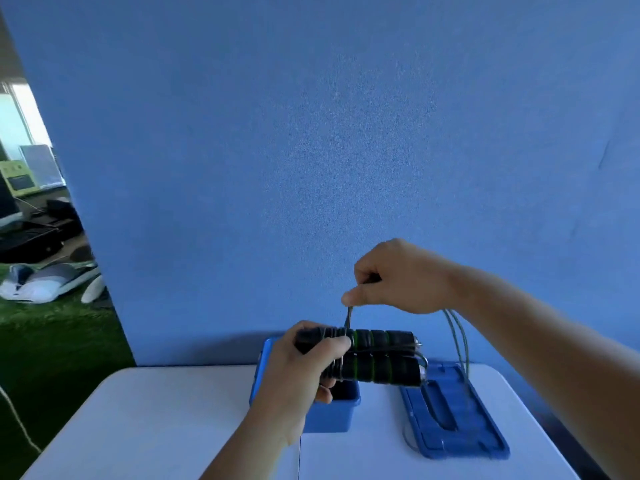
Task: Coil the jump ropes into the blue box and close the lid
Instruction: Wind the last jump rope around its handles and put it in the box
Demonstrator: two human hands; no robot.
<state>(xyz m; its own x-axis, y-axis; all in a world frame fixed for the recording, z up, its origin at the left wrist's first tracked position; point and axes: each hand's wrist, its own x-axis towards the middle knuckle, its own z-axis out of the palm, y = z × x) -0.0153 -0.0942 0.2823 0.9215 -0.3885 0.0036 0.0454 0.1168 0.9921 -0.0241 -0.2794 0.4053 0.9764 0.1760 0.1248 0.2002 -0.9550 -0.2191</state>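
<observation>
My left hand (pixel 304 372) grips the two black and green jump rope handles (pixel 381 356), held side by side above the open blue box (pixel 341 414). Thin cord is wound around the handles near my fingers. My right hand (pixel 398 277) pinches the cord (pixel 348 318) just above the handles and holds it taut. Loose loops of the cord (pixel 457 337) hang under my right forearm down to the blue lid (pixel 453 415), which lies flat on the table to the right of the box. My left hand hides most of the box's inside.
The white table (pixel 156 420) reaches to the near edge of view. A blue wall panel (pixel 311 133) stands right behind it. At the far left, green turf (pixel 45 341) holds white shoes (pixel 45 282) and dark clutter.
</observation>
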